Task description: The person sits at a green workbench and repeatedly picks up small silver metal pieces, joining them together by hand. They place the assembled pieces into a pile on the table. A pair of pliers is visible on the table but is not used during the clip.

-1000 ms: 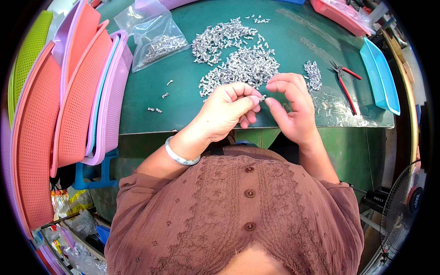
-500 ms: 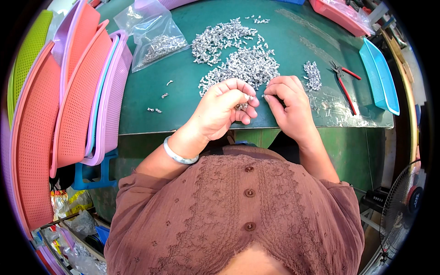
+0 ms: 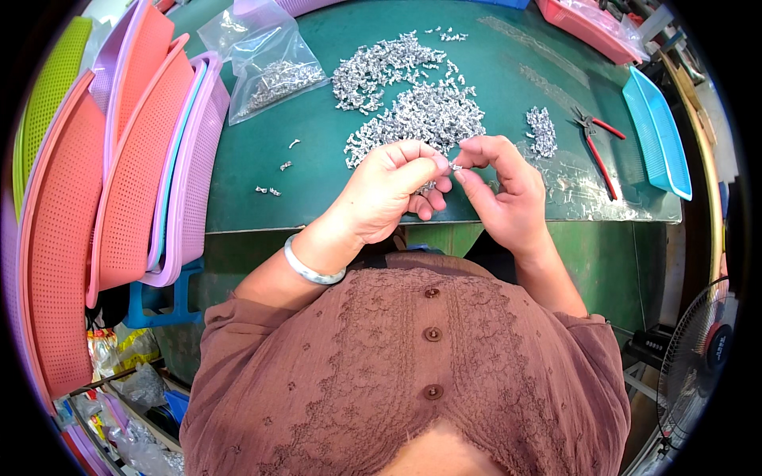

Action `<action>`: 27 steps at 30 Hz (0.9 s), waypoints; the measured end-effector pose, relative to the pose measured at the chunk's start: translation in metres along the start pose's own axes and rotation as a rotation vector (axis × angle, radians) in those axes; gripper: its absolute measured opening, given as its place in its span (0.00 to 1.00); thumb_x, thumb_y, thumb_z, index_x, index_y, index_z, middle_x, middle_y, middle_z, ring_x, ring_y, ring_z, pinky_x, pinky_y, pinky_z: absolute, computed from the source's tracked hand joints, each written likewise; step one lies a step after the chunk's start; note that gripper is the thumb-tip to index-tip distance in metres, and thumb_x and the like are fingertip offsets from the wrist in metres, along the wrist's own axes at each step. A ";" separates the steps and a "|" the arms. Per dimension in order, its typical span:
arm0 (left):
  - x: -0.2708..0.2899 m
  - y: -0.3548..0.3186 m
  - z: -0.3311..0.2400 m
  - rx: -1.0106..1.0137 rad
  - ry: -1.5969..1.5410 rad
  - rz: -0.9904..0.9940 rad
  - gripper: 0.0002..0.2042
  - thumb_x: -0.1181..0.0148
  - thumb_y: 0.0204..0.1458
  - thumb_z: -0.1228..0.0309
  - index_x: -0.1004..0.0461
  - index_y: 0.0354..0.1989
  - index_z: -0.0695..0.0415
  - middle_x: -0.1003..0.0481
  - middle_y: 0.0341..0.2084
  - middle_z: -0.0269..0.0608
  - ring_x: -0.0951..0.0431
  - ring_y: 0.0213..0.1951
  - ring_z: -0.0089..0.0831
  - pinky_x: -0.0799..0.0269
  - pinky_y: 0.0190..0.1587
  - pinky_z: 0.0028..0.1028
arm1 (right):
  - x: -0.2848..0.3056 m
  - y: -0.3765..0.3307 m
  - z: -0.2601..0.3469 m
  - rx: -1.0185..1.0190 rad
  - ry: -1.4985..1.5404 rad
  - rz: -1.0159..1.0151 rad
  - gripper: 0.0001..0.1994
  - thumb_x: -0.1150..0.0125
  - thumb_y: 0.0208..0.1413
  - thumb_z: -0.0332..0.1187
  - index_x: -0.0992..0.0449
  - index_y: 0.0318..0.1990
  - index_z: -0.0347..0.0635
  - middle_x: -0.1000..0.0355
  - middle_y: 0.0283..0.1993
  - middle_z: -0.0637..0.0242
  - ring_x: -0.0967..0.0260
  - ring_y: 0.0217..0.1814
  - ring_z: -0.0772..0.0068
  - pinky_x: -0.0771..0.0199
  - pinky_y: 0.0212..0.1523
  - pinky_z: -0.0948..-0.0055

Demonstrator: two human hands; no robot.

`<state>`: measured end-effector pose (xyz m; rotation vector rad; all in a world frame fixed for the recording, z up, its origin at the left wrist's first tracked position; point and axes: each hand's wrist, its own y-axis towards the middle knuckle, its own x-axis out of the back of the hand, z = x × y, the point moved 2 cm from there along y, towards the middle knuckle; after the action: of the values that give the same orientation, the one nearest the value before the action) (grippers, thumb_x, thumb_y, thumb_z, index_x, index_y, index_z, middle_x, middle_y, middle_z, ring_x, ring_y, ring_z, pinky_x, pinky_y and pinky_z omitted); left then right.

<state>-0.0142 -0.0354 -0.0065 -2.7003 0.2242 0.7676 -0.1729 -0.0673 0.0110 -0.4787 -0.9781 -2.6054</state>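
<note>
Over the front of the green table, my left hand is closed, with several small silvery metal parts in its curled fingers. Its thumb and forefinger pinch together beside a small silvery metal part. My right hand meets it there, thumb and forefinger pinched on that same part. Just beyond both hands lies a heap of silvery metal parts, with a second heap behind it. A smaller pile sits right of my right hand.
Red-handled pliers lie at the right, beside a blue basket. A clear plastic bag of metal parts stands at the back left. Stacked pink and purple baskets fill the left side. A fan is at the lower right.
My right hand has moved left and turned, bringing its fingertips up to the left hand's fingertips with a small metal part between them. The left hand has barely shifted.
</note>
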 end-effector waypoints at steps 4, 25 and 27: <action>-0.001 0.001 0.000 -0.013 0.044 -0.001 0.04 0.46 0.54 0.72 0.28 0.32 0.59 0.26 0.24 0.37 0.27 0.21 0.20 0.33 0.20 0.17 | 0.000 0.001 0.002 0.047 -0.028 0.021 0.17 0.40 0.40 0.17 0.29 0.41 0.37 0.29 0.32 0.62 0.30 0.33 0.66 0.30 0.36 0.73; 0.004 0.001 0.000 -0.062 -0.086 -0.011 0.03 0.50 0.51 0.75 0.31 0.29 0.60 0.27 0.28 0.43 0.25 0.26 0.27 0.30 0.25 0.21 | 0.020 0.001 -0.013 0.090 -0.391 0.126 0.07 0.40 0.39 0.21 0.27 0.29 0.40 0.32 0.36 0.63 0.37 0.40 0.59 0.37 0.43 0.66; 0.008 0.002 0.000 -0.065 -0.122 0.030 0.03 0.52 0.51 0.76 0.32 0.30 0.60 0.27 0.29 0.45 0.25 0.27 0.29 0.29 0.26 0.21 | 0.019 0.001 -0.012 0.070 -0.403 0.150 0.07 0.40 0.39 0.22 0.26 0.29 0.40 0.33 0.36 0.63 0.37 0.41 0.59 0.37 0.43 0.66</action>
<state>-0.0077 -0.0377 -0.0118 -2.7034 0.2144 0.9610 -0.1922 -0.0791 0.0113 -1.0447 -1.0997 -2.3786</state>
